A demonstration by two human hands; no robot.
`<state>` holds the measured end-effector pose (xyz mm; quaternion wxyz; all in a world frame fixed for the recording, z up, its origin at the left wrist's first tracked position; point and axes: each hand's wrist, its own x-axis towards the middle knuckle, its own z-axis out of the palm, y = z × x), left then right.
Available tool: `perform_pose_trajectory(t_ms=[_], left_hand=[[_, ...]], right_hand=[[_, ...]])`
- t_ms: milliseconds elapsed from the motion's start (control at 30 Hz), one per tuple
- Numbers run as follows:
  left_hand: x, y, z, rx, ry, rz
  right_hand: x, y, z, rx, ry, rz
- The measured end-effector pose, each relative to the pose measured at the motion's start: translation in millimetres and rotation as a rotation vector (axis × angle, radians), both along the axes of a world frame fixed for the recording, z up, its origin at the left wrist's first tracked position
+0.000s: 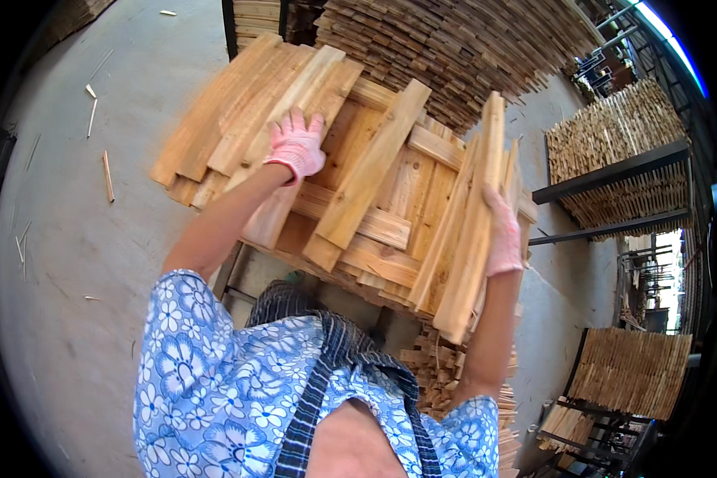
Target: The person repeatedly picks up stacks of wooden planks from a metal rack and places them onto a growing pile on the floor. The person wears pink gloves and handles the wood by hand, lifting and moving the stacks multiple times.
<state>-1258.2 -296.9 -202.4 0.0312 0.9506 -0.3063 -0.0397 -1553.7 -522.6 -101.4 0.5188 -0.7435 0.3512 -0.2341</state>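
In a pale pink-and-white work glove, my left hand (296, 145) lies flat with its fingers spread on a row of loose wooden boards (235, 119) at the left of a waist-high stack. My right hand (503, 235), gloved alike, is wrapped round the outer edge of a long wooden board (472, 247), which is tilted up at the stack's right side. Its thumb is partly hidden. Between my hands, a single plank (378, 167) lies slanted across the stack. Shorter crosspieces (384, 227) and lower boards show beneath it.
Behind the stack rises a large pile of layered boards (446, 48). More bundled boards stand on dark metal racks (613, 171) at the right. Another pile of wood (434, 366) is beside my right arm. Wood slivers (107, 177) are scattered over the concrete floor (64, 263) at left.
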Motion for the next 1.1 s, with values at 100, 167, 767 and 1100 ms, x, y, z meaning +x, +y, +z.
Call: perform_pose_trajectory(t_ms=[100, 167, 767, 1100], left_hand=[[0, -16, -24, -0.107, -0.009, 0.032], [-2, -25, -28, -0.066, -0.011, 0.034], [-74, -74, -12, -0.307, 0.479, -0.201], [195, 178, -20, -0.204, 0.253, 0.339]], right_hand=[[75, 29, -48, 0.061, 0.220, -0.146], [105, 47, -76, -0.272, 0.818, -0.212], [112, 32, -111, -0.317, 0.746, -0.133], [176, 73, -104, -0.221, 0.602, -0.091]])
